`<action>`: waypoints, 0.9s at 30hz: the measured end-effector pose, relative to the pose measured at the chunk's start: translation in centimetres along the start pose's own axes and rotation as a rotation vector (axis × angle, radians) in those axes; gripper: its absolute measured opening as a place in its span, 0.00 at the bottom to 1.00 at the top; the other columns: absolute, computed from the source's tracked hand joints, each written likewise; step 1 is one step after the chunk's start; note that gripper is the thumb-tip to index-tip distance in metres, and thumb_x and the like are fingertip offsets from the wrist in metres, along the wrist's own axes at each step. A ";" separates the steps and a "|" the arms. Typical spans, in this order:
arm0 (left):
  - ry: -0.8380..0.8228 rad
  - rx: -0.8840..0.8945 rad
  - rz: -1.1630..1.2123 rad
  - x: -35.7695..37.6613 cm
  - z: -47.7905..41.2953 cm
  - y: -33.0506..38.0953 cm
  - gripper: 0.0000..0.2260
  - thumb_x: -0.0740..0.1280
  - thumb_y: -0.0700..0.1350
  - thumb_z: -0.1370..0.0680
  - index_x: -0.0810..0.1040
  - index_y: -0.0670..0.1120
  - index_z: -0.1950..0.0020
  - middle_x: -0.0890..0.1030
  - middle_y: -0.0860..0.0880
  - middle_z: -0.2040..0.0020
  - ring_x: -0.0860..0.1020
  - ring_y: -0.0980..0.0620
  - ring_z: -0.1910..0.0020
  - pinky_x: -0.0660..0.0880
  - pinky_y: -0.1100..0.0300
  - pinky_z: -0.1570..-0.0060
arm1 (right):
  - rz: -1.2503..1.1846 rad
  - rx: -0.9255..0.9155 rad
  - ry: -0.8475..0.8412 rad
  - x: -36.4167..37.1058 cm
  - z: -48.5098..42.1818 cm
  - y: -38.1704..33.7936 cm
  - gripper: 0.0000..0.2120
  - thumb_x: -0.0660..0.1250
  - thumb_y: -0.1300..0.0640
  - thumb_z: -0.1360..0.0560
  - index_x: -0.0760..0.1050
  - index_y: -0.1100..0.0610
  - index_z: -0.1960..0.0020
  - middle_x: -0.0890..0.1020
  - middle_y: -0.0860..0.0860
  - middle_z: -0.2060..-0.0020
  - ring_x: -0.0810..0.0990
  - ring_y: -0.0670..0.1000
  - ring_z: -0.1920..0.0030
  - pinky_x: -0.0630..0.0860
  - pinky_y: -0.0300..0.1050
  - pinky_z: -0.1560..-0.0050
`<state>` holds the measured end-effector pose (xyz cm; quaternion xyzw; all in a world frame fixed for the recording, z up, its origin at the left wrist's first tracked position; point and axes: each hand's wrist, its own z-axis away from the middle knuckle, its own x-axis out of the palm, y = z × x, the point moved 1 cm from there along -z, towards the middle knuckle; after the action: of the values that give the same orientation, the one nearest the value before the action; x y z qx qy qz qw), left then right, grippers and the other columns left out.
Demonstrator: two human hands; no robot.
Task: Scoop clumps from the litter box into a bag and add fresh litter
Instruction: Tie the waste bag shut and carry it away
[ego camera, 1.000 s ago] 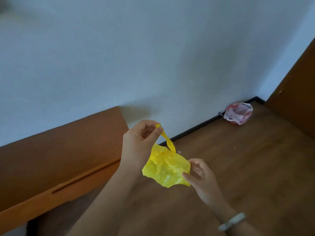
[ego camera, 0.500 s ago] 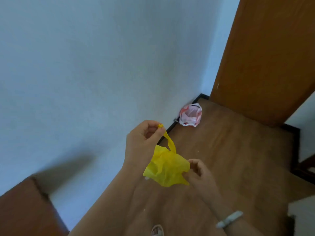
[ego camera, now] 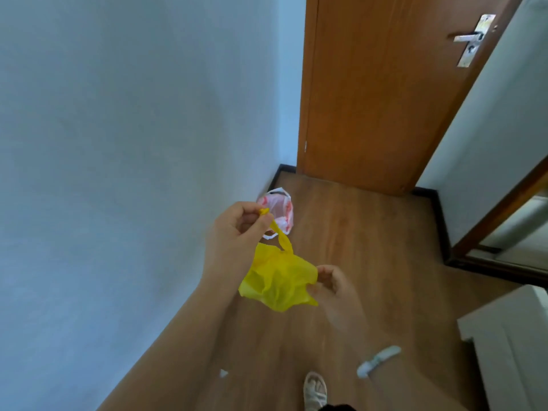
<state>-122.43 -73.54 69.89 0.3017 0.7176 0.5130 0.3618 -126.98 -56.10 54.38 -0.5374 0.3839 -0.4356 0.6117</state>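
A crumpled yellow plastic bag (ego camera: 277, 280) hangs in the air in front of me. My left hand (ego camera: 234, 232) pinches one twisted handle of it at the top, between thumb and forefinger. My right hand (ego camera: 332, 287), with a pale band on its wrist, grips the bag's right edge lower down. No litter box, scoop or litter shows in this view.
A white and red plastic bag (ego camera: 280, 210) lies on the wooden floor against the pale wall (ego camera: 118, 173). A closed wooden door (ego camera: 376, 93) with a metal handle stands ahead. A white cabinet (ego camera: 513, 345) sits at the lower right. My shoe (ego camera: 315, 393) shows at the bottom.
The view has swung to the right: the wooden furniture on the left is gone and the door has come into view. Both hands keep the same hold on the yellow bag.
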 end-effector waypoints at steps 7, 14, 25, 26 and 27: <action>0.001 -0.003 -0.026 4.0 -12.1 -3.5 0.08 0.71 0.39 0.26 0.79 0.52 0.59 0.81 0.61 0.69 0.79 0.65 0.67 0.71 0.75 0.65 | -0.051 0.011 0.022 -0.8 -13.4 -0.4 0.13 0.71 0.63 0.36 0.77 0.53 0.53 0.82 0.56 0.57 0.79 0.52 0.56 0.77 0.47 0.57; 0.052 -0.057 -0.044 8.4 -23.7 -6.0 0.08 0.72 0.40 0.27 0.79 0.54 0.60 0.81 0.62 0.68 0.79 0.64 0.67 0.72 0.73 0.64 | -0.010 0.008 -0.035 -1.6 -26.8 -2.6 0.13 0.70 0.60 0.38 0.76 0.53 0.54 0.82 0.49 0.61 0.79 0.42 0.61 0.75 0.36 0.62; -0.039 -0.123 -0.103 14.1 -41.4 -12.8 0.10 0.72 0.39 0.27 0.79 0.55 0.60 0.82 0.63 0.66 0.79 0.65 0.65 0.72 0.73 0.63 | -0.016 0.131 0.011 -1.3 -44.6 -1.9 0.19 0.72 0.48 0.43 0.76 0.54 0.54 0.83 0.50 0.63 0.80 0.46 0.61 0.75 0.40 0.62; -0.053 -0.124 -0.106 14.7 -43.0 -13.5 0.10 0.72 0.39 0.27 0.79 0.55 0.60 0.82 0.63 0.66 0.79 0.65 0.65 0.72 0.73 0.63 | -0.020 0.141 0.031 -1.2 -46.0 -1.7 0.21 0.72 0.48 0.44 0.76 0.55 0.54 0.82 0.51 0.62 0.79 0.46 0.62 0.75 0.39 0.63; -0.070 -0.127 -0.110 15.2 -44.6 -14.2 0.11 0.71 0.38 0.27 0.79 0.55 0.60 0.82 0.63 0.66 0.79 0.65 0.66 0.72 0.73 0.63 | -0.016 0.155 0.053 -1.1 -47.5 -1.4 0.22 0.71 0.47 0.45 0.76 0.55 0.53 0.82 0.53 0.62 0.79 0.47 0.62 0.75 0.40 0.63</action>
<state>-168.75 -88.57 62.56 0.2561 0.6861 0.5260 0.4324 -172.07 -70.48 49.67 -0.4797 0.3608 -0.4832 0.6373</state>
